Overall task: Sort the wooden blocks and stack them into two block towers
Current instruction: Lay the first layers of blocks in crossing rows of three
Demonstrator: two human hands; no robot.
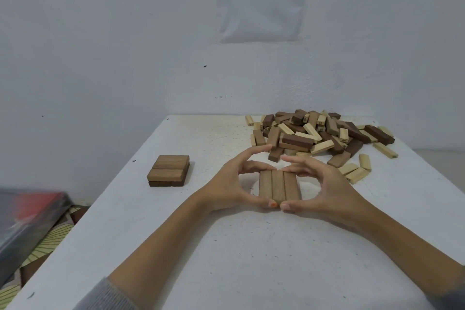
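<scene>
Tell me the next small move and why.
Likely lift the row and set it on the stack: left hand and right hand pinch its ends, and its three brown blocks lie flush, crosswise to the stack's top layer.

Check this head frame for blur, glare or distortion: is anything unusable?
Head view: soft even light, no glare; the row of three brown wooden blocks is sharp; the red and grey object at the left edge is blurred; the white printed wall sheet barely legible.

A grey knitted sleeve (108, 294) covers the left arm. The right sleeve (451, 301), also grey, shows only its edge. The left hand (226, 189) has an orange thumbnail (273, 204).
</scene>
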